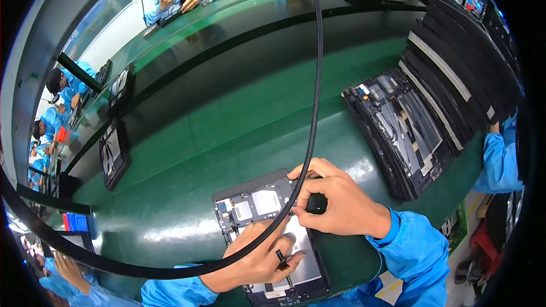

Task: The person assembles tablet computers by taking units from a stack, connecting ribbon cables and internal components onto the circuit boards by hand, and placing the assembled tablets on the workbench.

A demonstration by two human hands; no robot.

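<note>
An opened tablet (302,241) lies on the green worktop (187,204), close to the near edge, its inner parts facing up. The left hand (256,264) is over its middle and left portion, fingers bent and directly above the pale panel; whether they pinch anything there, I cannot tell. The right hand (344,202) comes in from the right, its fingers curved around the tablet's far right side, tips at that edge. A rounded black object (316,203) shows in the hollow of this hand; whether it is gripped is unclear. Farther right stands a stack of opened tablets (398,128), well apart from both hands. A black cable (316,79) loops across the view.
</note>
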